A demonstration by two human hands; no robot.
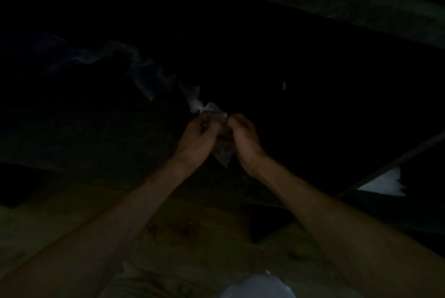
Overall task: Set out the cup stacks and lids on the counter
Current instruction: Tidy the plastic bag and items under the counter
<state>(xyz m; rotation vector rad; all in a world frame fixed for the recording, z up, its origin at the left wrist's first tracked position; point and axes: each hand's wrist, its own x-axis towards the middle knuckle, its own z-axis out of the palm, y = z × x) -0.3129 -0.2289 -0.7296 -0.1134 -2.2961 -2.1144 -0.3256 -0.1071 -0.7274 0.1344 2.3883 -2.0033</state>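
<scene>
Both hands are pinching at a crumpled piece of clear, thin plastic wrap (218, 119), fingers curled together on it. The left hand (198, 136) is taking the left side of the wrap, the right hand (243, 136) the right side, w/ a flap of it hanging down between the wrists. Each grip is clamped on the film, not apart.

Judging by the task, this is prob. the unwrapping or opening step: the film looks like the neck of a long clear plastic sleeve (144, 76) running up and left into the dark, poss. packaging for cups or lids. Contents are too dark to tell; no cup stacks or lids can be made out, so where they lie is unknown.

Next move prob. needs pulling the two pinches apart to tear or open the film w/o crushing what's inside.

Below the arms a dim yellowish-tan surface (192, 237) is showing; whether it's the counter can't be told.

No brands, labels or writing readable; far too dark.
</scene>
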